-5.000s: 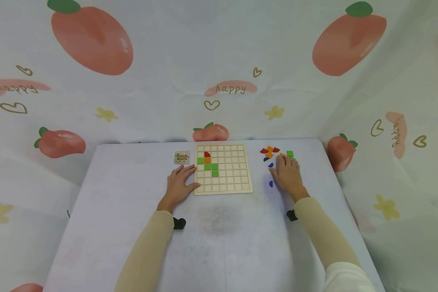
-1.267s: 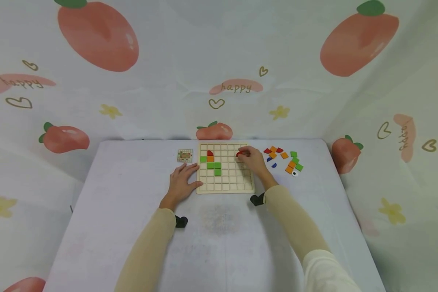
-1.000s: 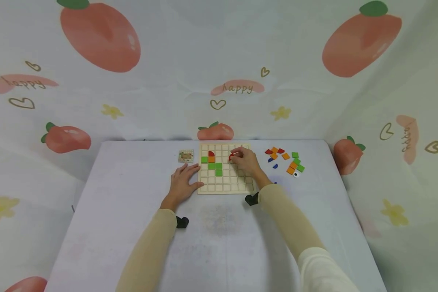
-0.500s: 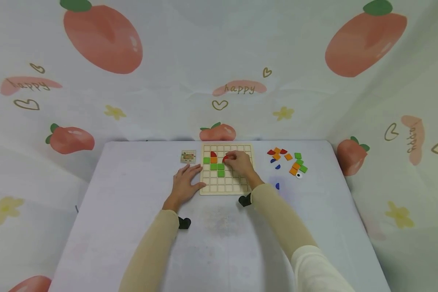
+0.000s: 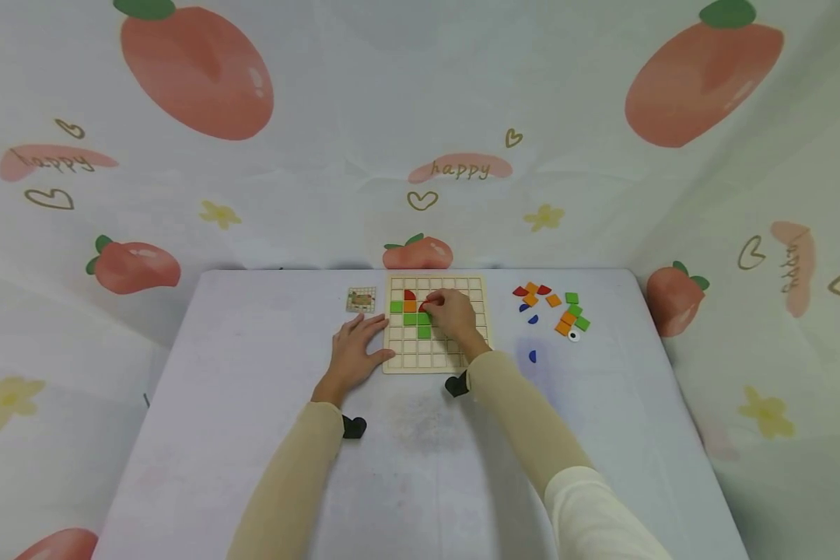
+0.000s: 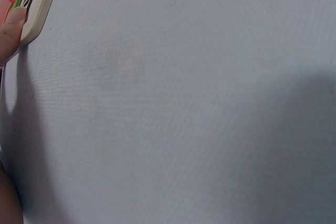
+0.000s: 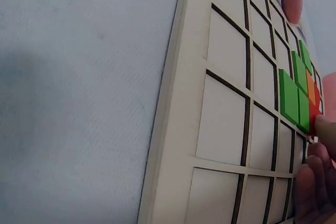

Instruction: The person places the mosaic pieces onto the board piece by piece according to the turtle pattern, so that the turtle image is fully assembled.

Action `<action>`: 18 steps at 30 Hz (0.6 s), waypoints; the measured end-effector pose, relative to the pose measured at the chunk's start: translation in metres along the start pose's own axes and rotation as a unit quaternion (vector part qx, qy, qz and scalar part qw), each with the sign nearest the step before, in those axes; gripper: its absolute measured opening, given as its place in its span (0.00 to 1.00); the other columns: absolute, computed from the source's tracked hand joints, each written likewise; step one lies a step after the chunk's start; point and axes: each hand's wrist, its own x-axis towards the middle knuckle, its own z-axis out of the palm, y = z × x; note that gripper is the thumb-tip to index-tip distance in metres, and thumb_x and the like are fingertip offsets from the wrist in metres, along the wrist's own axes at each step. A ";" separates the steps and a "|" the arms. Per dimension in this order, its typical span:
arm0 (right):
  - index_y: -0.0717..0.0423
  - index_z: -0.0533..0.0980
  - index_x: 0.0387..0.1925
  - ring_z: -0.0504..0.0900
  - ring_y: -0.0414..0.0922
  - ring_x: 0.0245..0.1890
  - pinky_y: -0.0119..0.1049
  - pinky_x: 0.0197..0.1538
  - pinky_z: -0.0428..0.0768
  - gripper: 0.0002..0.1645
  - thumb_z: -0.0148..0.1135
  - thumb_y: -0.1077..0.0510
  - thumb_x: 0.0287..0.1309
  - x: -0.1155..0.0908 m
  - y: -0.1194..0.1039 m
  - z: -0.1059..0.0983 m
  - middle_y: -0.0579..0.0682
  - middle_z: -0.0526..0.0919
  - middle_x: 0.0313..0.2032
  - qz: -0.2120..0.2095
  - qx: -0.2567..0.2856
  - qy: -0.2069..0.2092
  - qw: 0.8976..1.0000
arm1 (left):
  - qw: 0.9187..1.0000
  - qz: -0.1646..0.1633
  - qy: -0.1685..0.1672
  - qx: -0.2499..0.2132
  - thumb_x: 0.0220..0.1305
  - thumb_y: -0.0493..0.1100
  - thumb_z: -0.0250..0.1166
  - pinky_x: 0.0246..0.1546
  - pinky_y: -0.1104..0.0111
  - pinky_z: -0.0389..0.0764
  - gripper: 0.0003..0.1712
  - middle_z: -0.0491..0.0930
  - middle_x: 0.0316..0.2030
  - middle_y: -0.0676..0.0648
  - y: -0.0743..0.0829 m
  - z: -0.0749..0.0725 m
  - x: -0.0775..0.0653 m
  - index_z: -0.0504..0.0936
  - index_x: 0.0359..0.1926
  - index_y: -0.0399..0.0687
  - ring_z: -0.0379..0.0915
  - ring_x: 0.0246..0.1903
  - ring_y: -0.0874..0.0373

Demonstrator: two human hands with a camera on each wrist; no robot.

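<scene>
Our right hand (image 5: 453, 313) pinches a small red tile (image 5: 423, 307) between thumb and fingers at the upper left part of the wooden board (image 5: 411, 361). On the board, an orange square (image 5: 409, 306) is just left of that tile and a green square (image 5: 423, 320) just below it. Our fingers cover much of the tile, so we cannot fairly tell whether it sits down in its cell or is held slightly above. Our left hand (image 5: 352, 351) grasps nothing; its fingers are spread, with fingertips and thumb at the board's left edge. Left of the board, near its top, is a picture card (image 5: 361, 299); to its right, loose tiles (image 5: 582, 323) lie scattered on the worktop (image 5: 266, 342).

We judge the tile light, stiff and hard to break, with smooth faces that could slide under a fingertip. Being thin, it is best held by opposite edges, underside left free; pressing one corner might tip it. For the board, its outer rim seems the place to steady it.
</scene>
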 end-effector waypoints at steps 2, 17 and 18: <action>0.50 0.85 0.48 0.84 0.47 0.42 0.42 0.45 0.80 0.13 0.67 0.50 0.66 0.000 -0.001 0.000 0.49 0.89 0.42 0.001 -0.012 -0.002 1.000 | 1.000 -0.002 0.000 -0.002 0.65 0.62 0.68 0.74 0.45 0.51 0.41 0.63 0.77 0.57 0.001 0.000 0.000 0.68 0.75 0.60 0.44 0.81 0.48; 0.51 0.84 0.52 0.84 0.48 0.48 0.44 0.53 0.83 0.14 0.64 0.52 0.69 -0.001 0.000 -0.007 0.50 0.87 0.48 -0.022 -0.021 -0.037 0.999 | 1.000 -0.008 -0.004 -0.003 0.65 0.61 0.68 0.74 0.44 0.50 0.41 0.63 0.77 0.56 0.003 -0.002 -0.001 0.68 0.75 0.60 0.43 0.81 0.47; 0.51 0.83 0.53 0.83 0.48 0.48 0.43 0.53 0.83 0.15 0.64 0.51 0.69 -0.002 0.000 -0.008 0.50 0.86 0.48 -0.031 -0.037 -0.037 0.998 | 1.000 -0.007 -0.004 -0.002 0.65 0.61 0.68 0.74 0.44 0.50 0.41 0.63 0.77 0.56 0.002 -0.002 -0.001 0.68 0.75 0.60 0.43 0.81 0.47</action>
